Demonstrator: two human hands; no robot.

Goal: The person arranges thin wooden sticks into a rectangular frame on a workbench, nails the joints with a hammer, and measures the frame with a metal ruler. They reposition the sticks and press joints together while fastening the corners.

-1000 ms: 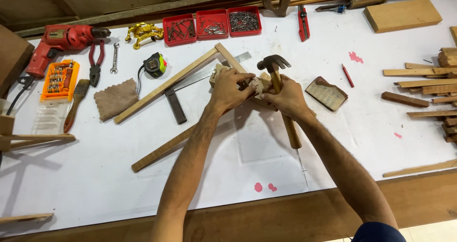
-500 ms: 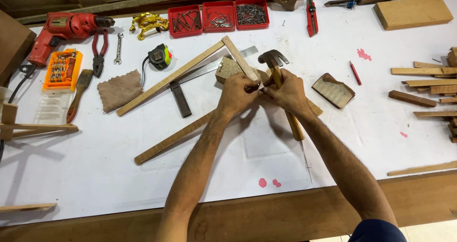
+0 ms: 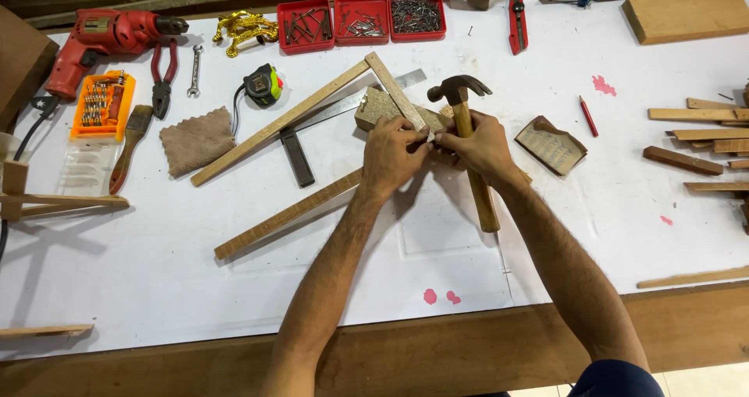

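White-covered workbench [image 3: 156, 288], wooden front edge. On it the wooden frame in progress — one long slat [image 3: 281, 124] running from lower left up to a corner, a short slat [image 3: 395, 91] coming down-right from that corner toward my hands, and a second long slat [image 3: 289, 213] running from lower left up under my left wrist.

Claw hammer [image 3: 468, 143] lies with its handle nearly along my line of sight, head away from me, just under my right hand [image 3: 480, 143].

Left hand [image 3: 394, 151] sits on the frame where the short slat ends; fingers curled, tips pressed against those of the right hand. Both hands pinch something small between them — too small to identify, possibly a nail.

Key relation: the joint lies directly below the meeting fingertips, the short slat's long axis running up-left from them. Left hand nearer the slat; right nearer the hammer.

Behind: red compartment trays [image 3: 363, 16] of nails and screws.
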